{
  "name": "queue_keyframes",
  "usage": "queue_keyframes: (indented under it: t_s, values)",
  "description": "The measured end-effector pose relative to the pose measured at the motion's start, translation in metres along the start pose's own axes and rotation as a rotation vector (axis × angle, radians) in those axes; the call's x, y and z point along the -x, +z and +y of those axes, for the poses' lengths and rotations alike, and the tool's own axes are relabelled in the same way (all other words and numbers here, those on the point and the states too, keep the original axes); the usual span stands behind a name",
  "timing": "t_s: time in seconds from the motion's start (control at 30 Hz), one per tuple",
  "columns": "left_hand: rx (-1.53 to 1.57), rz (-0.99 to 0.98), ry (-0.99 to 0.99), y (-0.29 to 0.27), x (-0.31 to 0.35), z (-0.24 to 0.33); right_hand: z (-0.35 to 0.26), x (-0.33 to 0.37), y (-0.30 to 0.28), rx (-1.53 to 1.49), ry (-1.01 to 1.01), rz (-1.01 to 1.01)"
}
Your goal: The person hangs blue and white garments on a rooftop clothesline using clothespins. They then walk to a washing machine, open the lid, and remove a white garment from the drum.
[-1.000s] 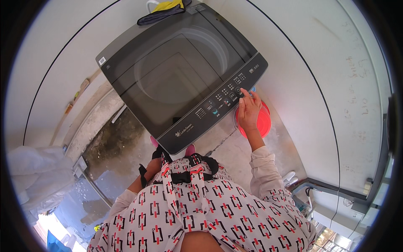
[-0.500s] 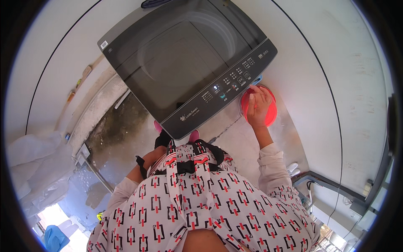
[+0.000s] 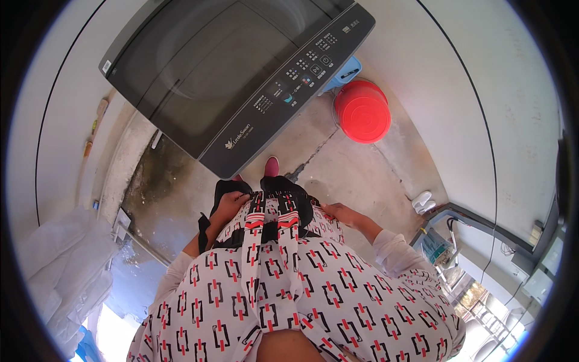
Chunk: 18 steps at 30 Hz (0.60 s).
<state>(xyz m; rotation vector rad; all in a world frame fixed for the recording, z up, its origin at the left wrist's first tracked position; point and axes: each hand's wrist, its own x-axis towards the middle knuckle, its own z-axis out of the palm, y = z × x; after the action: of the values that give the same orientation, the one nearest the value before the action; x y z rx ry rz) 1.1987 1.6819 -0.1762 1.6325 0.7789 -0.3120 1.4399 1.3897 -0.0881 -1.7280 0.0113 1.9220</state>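
Note:
My left hand (image 3: 230, 205) rests against the front of my patterned garment (image 3: 271, 314), at waist height. A black band (image 3: 204, 232) circles that wrist. On the other side, my right hand (image 3: 342, 213) touches the garment's edge. Fabric hides most of the fingers of both hands, so I cannot tell whether they grip it. Ahead of me stands a top-loading washing machine (image 3: 205, 66) with a dark see-through lid, which is down. Its slanted control panel (image 3: 295, 78) faces my side, and neither hand is on it.
A red bucket (image 3: 363, 117) stands right of the washing machine, beside a light-blue plastic item (image 3: 344, 72). White shoes (image 3: 423, 202) lie near the right wall. White translucent sheeting (image 3: 69, 265) hangs at the left. A crack runs across the concrete floor (image 3: 319, 169).
My right hand has drawn back from beside the control panel to my waist, uncovering the red bucket. My left hand stays at my waist. The washing machine sits higher and further left in view.

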Motion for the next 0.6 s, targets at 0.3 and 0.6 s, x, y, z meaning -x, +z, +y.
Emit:
queue_keyframes:
  t_s: [0.3,0.6]
  values:
    - [0.005,-0.091,-0.111,-0.036,0.019,-0.003,0.071,-0.016,0.055,-0.027,-0.246,0.387]
    - [0.071,-0.204,0.006,-0.066,0.046,-0.042,0.057,-0.016,0.103,0.322,-0.404,0.759]
